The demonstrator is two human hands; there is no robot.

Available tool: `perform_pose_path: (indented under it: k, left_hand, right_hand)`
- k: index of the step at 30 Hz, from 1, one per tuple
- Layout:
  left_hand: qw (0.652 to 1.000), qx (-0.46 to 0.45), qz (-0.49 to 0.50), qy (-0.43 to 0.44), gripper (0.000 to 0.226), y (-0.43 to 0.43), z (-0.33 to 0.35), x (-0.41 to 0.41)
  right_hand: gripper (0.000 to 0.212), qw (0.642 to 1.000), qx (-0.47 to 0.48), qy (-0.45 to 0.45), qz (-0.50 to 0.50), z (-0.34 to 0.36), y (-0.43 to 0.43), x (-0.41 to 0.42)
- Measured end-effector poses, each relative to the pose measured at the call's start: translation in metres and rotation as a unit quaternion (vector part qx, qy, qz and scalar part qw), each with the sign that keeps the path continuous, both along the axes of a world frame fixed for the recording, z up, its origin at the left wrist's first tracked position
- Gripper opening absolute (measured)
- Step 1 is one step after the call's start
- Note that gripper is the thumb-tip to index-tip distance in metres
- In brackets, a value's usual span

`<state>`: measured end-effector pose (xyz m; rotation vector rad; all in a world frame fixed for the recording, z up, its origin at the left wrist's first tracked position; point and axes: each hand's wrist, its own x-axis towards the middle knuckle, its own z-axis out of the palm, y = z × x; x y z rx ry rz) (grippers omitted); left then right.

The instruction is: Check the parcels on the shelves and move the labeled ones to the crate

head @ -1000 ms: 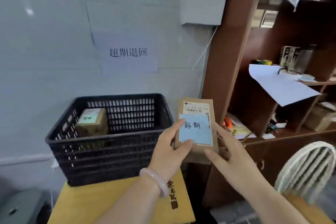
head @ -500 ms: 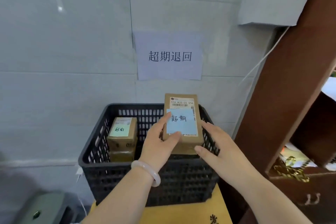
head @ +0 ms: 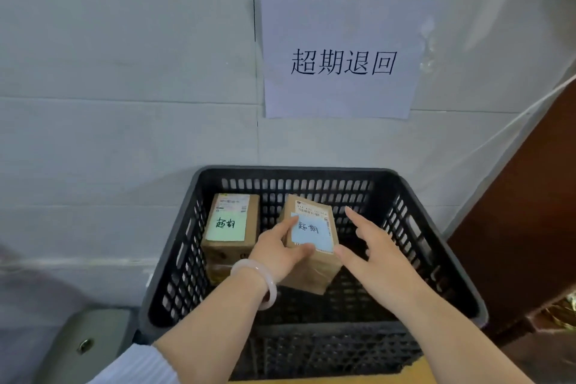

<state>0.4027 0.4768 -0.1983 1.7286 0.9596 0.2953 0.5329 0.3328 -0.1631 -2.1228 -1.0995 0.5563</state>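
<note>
pinching a parcel marked 超期, left hand hovers inside the crate.

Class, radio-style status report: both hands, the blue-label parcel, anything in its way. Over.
Left hand grips blue-label parcel, tilted inside crate. Right hand open beside it. Green-label parcel stands to its left; drop spot looks free.

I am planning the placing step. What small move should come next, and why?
Probably lower the blue-note parcel onto the floor of the crate and loosen the grip: the left hand holds it tilted inside, beside the green-note parcel; the right hand is open.
</note>
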Motion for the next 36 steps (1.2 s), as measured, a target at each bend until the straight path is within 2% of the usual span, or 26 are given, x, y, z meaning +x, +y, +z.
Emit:
perform_pose_path:
  k: [8, 15, 22, 28, 33, 36]
  left_hand:
    - [0.982, 0.046, -0.012, 0.182, 0.067, 0.034, -0.019, 0.041]
    - [0.969, 0.011, 0.023, 0.244, 0.058, 0.046, -0.049, 0.053]
    - [0.958, 0.03, 0.002, 0.287, 0.061, 0.047, -0.068, 0.053]
    - [0.921, 0.066, -0.069, 0.377, 0.067, 0.052, -0.068, 0.047]
    - [0.852, 0.128, -0.166, 0.48, 0.08, 0.047, -0.068, 0.045]
    - [0.833, 0.138, -0.195, 0.499, 0.084, 0.045, -0.07, 0.045]
  right_hand:
    - [0.071, 0.997, -0.053, 0.021, 0.055, -0.023, 0.041, 0.03]
    - [0.067, 0.994, -0.072, 0.026, 0.082, -0.036, 0.074, 0.057]
    - [0.062, 0.987, -0.111, 0.074, 0.087, -0.061, 0.078, 0.068]
    - [0.06, 0.985, -0.105, 0.096, 0.099, -0.066, 0.083, 0.067]
    - [0.061, 0.984, -0.102, 0.096, 0.114, -0.068, 0.082, 0.066]
    - [0.061, 0.984, -0.106, 0.098, 0.106, -0.068, 0.081, 0.067]
